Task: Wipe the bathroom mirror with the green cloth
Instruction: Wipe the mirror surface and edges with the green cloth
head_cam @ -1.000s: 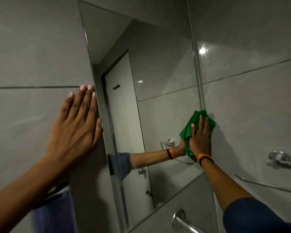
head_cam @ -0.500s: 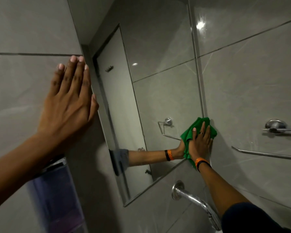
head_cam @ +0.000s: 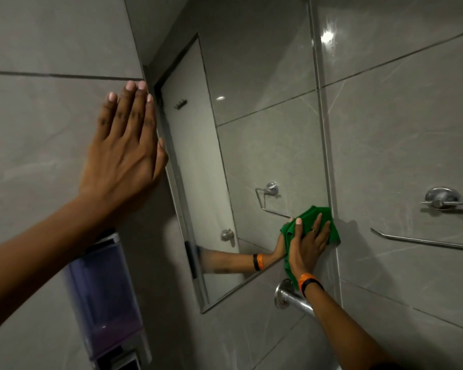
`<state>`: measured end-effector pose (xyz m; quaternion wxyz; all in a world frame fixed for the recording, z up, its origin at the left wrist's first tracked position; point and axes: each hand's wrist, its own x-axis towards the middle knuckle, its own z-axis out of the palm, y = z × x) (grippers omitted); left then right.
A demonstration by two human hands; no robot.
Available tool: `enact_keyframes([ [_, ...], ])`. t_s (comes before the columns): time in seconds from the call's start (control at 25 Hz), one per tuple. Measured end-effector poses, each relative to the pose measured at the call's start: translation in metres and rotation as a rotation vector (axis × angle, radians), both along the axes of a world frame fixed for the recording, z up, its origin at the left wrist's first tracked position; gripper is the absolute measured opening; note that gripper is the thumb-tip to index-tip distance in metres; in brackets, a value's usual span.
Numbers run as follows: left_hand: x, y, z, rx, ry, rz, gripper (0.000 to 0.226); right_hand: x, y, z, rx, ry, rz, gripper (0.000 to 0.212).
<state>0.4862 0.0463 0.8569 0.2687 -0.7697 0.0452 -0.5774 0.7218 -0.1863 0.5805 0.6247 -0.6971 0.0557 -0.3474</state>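
Observation:
The bathroom mirror (head_cam: 254,145) hangs on the grey tiled wall and reflects a door, a towel ring and my arm. My right hand (head_cam: 306,247) presses the green cloth (head_cam: 332,228) flat against the mirror's lower right corner, where glass meets tile. The cloth bunches under my palm and hangs a little below the wrist, which carries an orange and black band. My left hand (head_cam: 126,161) lies flat on the tile just left of the mirror's left edge, fingers straight and together, holding nothing.
A soap dispenser (head_cam: 104,303) with purple liquid is fixed to the wall at lower left. A chrome pipe (head_cam: 294,300) juts out below the mirror's corner. On the right wall sit a chrome towel rail (head_cam: 449,201) and a thin bar (head_cam: 422,241).
My right hand has slid the cloth down the mirror's right edge to its bottom corner. The view has tilted downward, bringing the dispenser and the pipe in. My left hand stays on the tile.

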Motion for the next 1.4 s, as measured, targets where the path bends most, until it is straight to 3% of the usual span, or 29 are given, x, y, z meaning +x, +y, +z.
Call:
enact_keyframes([
  [0.52,-0.002,0.000,0.000,-0.001,-0.008,0.050,0.068,-0.109,0.093,-0.022,-0.374,-0.288,-0.048,0.089],
  [0.92,-0.004,-0.003,0.000,-0.012,0.014,0.094,0.068,-0.160,0.133,-0.027,-0.705,-0.627,0.008,0.093],
  [1.2,-0.009,-0.005,0.003,-0.047,0.014,0.036,0.064,-0.154,0.130,0.032,-0.792,-0.792,0.048,0.083],
  [1.4,-0.017,0.000,0.011,-0.059,-0.041,0.036,0.062,-0.143,0.126,0.116,-0.816,-0.858,-0.010,0.079],
])
